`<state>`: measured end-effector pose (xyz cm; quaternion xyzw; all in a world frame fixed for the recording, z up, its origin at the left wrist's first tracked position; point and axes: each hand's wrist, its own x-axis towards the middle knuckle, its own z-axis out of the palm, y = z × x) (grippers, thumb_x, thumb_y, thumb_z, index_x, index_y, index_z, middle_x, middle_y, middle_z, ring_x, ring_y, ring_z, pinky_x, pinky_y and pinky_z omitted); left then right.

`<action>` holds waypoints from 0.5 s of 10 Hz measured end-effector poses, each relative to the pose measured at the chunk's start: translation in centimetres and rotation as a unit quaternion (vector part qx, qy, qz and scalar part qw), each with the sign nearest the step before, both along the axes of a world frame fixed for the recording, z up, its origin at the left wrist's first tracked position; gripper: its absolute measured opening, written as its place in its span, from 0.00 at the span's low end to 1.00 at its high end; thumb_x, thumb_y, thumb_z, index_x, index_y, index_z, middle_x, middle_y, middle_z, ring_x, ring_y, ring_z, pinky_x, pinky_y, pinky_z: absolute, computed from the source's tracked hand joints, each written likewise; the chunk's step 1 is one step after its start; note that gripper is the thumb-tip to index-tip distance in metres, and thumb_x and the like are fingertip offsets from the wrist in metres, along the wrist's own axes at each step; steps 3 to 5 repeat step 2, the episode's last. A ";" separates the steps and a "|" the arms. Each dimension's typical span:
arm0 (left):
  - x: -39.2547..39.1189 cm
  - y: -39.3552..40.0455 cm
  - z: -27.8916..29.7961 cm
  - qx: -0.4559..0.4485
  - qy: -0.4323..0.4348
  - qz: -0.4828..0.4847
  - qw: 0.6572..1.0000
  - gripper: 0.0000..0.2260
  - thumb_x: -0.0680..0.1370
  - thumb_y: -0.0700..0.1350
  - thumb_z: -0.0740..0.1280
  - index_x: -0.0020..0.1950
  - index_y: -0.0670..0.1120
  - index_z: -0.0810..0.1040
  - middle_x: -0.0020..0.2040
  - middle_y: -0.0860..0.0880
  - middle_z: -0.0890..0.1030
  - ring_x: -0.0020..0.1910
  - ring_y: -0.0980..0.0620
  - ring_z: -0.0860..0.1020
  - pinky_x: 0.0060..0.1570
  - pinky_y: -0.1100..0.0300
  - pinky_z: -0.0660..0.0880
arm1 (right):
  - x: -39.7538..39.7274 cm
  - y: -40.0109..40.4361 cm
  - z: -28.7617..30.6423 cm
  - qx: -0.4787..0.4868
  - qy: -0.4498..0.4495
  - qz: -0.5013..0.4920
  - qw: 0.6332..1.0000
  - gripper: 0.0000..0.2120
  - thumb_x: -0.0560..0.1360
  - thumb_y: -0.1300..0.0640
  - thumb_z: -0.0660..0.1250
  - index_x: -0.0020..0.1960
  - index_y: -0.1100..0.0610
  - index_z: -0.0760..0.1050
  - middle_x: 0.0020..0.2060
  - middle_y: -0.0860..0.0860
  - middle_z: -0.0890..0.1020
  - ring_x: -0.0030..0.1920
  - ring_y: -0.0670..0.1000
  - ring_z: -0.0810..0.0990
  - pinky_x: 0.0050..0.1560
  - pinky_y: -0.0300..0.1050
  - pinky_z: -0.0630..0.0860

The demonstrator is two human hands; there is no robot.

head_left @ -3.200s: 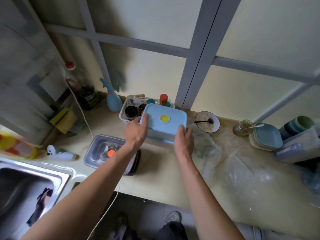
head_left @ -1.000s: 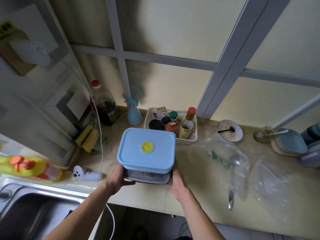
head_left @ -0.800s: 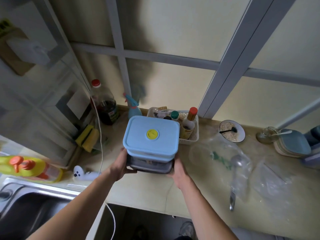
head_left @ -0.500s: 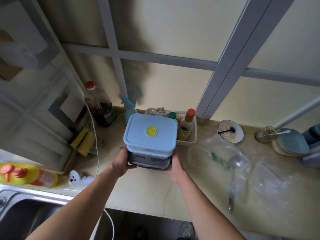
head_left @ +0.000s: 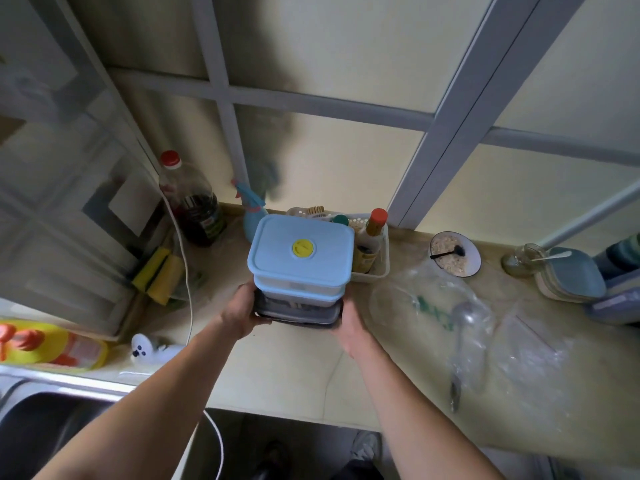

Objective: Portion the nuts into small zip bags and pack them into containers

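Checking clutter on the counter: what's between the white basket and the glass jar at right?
In the head view, between the white basket and the glass jar, only a bowl of oats with a dark spoon sits on the counter.

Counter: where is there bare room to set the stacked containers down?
Bare counter lies under the stack of containers held by the left hand and right hand, between the white cable and clear plastic bags. Crowded: the white basket behind, bags rightward.

An oil bottle (head_left: 194, 206) stands beside a spray bottle (head_left: 253, 220), near sponges (head_left: 157, 275).
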<state>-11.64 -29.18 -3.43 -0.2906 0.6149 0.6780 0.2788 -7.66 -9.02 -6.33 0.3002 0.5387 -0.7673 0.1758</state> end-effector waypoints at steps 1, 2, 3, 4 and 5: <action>0.2 -0.1 0.2 -0.008 -0.004 0.000 1.000 0.09 0.82 0.50 0.59 0.53 0.51 0.78 0.56 0.46 0.81 0.54 0.45 0.78 0.62 0.39 0.75 | 0.4 0.0 0.1 0.003 0.004 -0.001 1.000 0.25 0.81 0.32 0.54 0.65 0.44 0.80 0.61 0.48 0.85 0.63 0.51 0.82 0.68 0.59 0.75; -0.5 -0.4 0.1 -0.059 0.004 0.045 0.997 0.15 0.80 0.54 0.61 0.62 0.49 0.77 0.62 0.47 0.79 0.61 0.46 0.75 0.64 0.43 0.70 | 0.4 0.0 0.7 0.042 0.001 -0.006 0.999 0.23 0.81 0.33 0.55 0.63 0.43 0.80 0.58 0.43 0.85 0.60 0.46 0.82 0.63 0.52 0.78; -0.5 -0.4 0.1 -0.059 0.004 0.045 0.997 0.15 0.80 0.54 0.61 0.62 0.49 0.77 0.62 0.47 0.79 0.61 0.46 0.75 0.64 0.43 0.70 | 0.4 0.0 0.7 0.042 0.001 -0.006 0.999 0.23 0.81 0.33 0.55 0.63 0.43 0.80 0.58 0.43 0.85 0.60 0.46 0.82 0.63 0.52 0.78; -0.5 -0.4 0.1 -0.059 0.004 0.045 0.997 0.15 0.80 0.54 0.61 0.62 0.49 0.77 0.62 0.47 0.79 0.61 0.46 0.75 0.64 0.43 0.70 | 0.4 0.0 0.7 0.042 0.001 -0.006 0.999 0.23 0.81 0.33 0.55 0.63 0.43 0.80 0.58 0.43 0.85 0.60 0.46 0.82 0.63 0.52 0.78; -0.5 -0.4 0.1 -0.059 0.004 0.045 0.997 0.15 0.80 0.54 0.61 0.62 0.49 0.77 0.62 0.47 0.79 0.61 0.46 0.75 0.64 0.43 0.70 | 0.4 0.0 0.7 0.042 0.001 -0.006 0.999 0.23 0.81 0.33 0.55 0.63 0.43 0.80 0.58 0.43 0.85 0.60 0.46 0.82 0.63 0.52 0.78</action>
